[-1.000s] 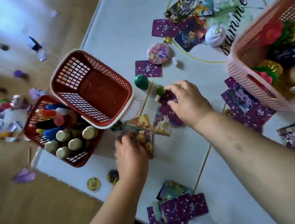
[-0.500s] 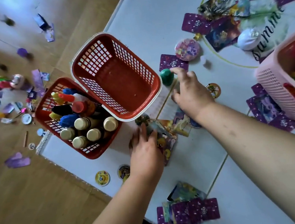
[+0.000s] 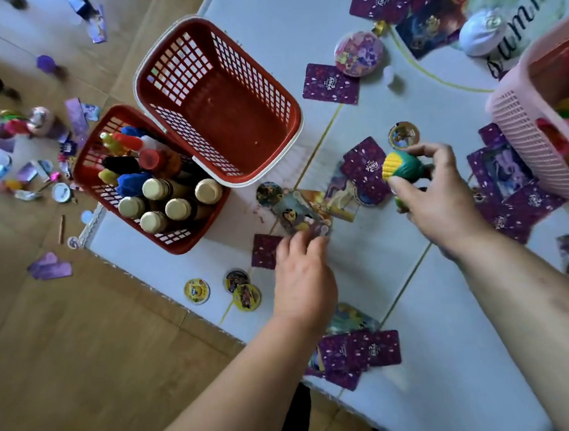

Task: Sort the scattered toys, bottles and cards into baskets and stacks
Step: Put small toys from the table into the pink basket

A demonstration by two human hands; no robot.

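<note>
- Corn toy (image 3: 404,167): green husk with a yellow kernel end, held off the mat right of frame centre, between the empty red basket and the pink basket.
- Right hand (image 3: 438,198): fingers and thumb curled round the corn toy, fingers above it, thumb below.
- Left hand (image 3: 302,275): lower centre, fingers reaching forward with their tips on the near edge of the picture cards (image 3: 302,213); blur hides whether they pinch a card or merely touch it.
- Picture cards: overlapping loosely, face up, in mid-frame, just below the empty basket.
- Empty red basket (image 3: 177,63): upper centre, white-rimmed, standing on the mat.
- Second red basket (image 3: 83,171): left of centre, touching the first; bottles (image 3: 171,199) stand upright in it, caps up.
- Pink basket (image 3: 523,132): right edge, only partly in frame, with bright toys inside.
- Purple-backed cards (image 3: 360,351): a rough overlapping pile at lower centre; others lie singly across the upper right.
- Round discs (image 3: 197,291): three near the mat's lower left edge.
- Mat (image 3: 367,276): white, laid on a wooden floor (image 3: 80,336).
- Scattered small toys (image 3: 10,129): on the floor at the left edge, blurred.
</note>
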